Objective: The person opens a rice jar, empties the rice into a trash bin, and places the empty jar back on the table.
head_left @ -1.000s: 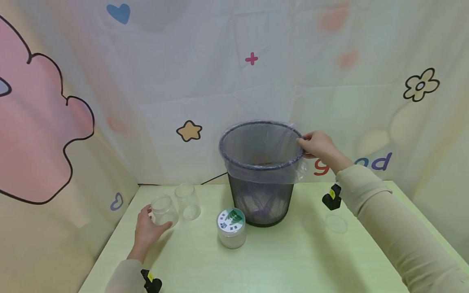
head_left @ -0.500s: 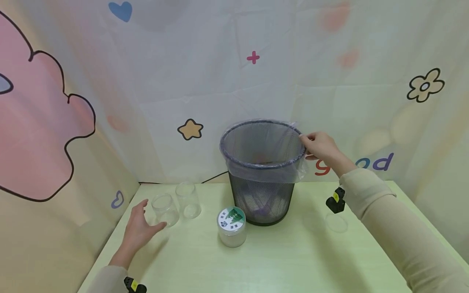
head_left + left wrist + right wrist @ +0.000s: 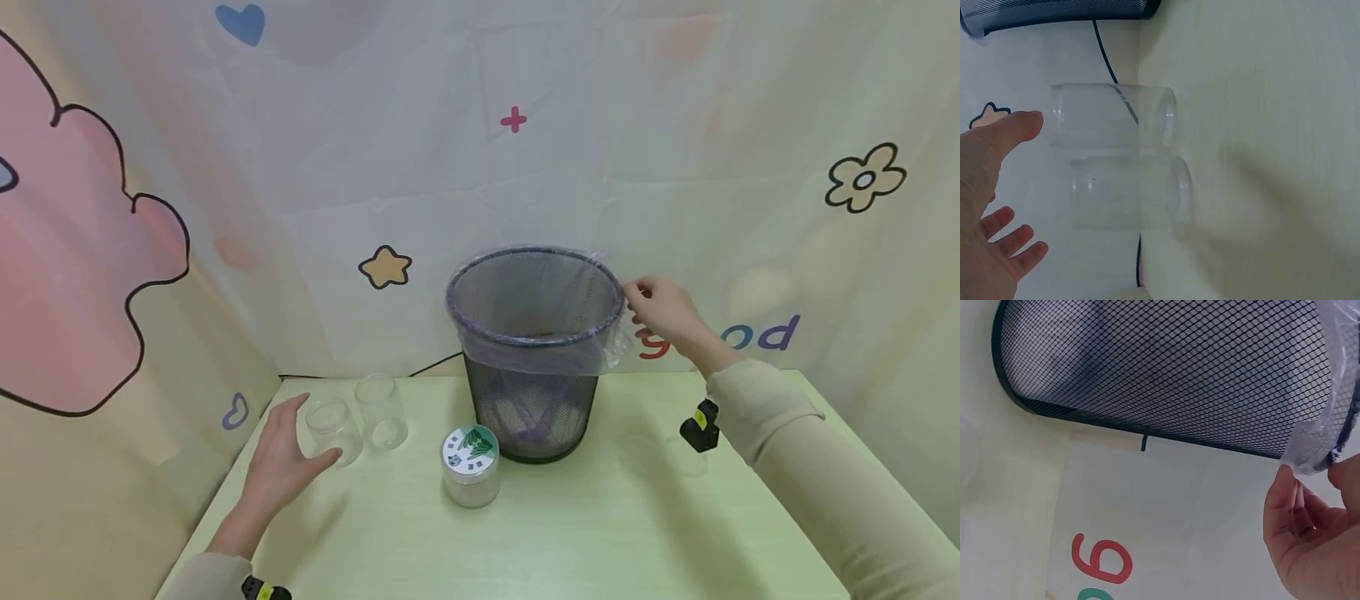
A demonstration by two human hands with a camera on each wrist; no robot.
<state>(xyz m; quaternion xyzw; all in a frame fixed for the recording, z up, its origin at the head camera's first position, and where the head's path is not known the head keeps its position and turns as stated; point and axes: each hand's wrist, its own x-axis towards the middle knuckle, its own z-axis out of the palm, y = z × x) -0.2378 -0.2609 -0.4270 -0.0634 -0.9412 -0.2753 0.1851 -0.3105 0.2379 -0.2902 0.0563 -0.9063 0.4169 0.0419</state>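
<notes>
My left hand (image 3: 279, 467) is held beside two clear, lidless jars at the left of the table, thumb and fingers spread apart. The nearer jar (image 3: 335, 435) and the farther jar (image 3: 381, 414) both stand upright; a gap between hand and jars shows in the left wrist view. At the back centre is a black mesh wastebasket (image 3: 536, 408) lined with a clear plastic bag (image 3: 517, 358) folded over its rim. My right hand (image 3: 663, 312) is at the rim's right side, fingers loosely bent, thumb apart from them. Its fingertips (image 3: 1285, 472) are right at the bag's loose edge.
A jar (image 3: 471, 475) with a white and green label on its lid stands in front of the wastebasket. A clear ring-shaped item (image 3: 703, 463) lies on the table (image 3: 570, 533) under the right wrist. Behind hangs a printed curtain (image 3: 420, 150).
My left hand has let go of the nearer jar and drawn back to the left. The right hand has loosened from the basket's rim and shifted slightly right. The jars stay put.
</notes>
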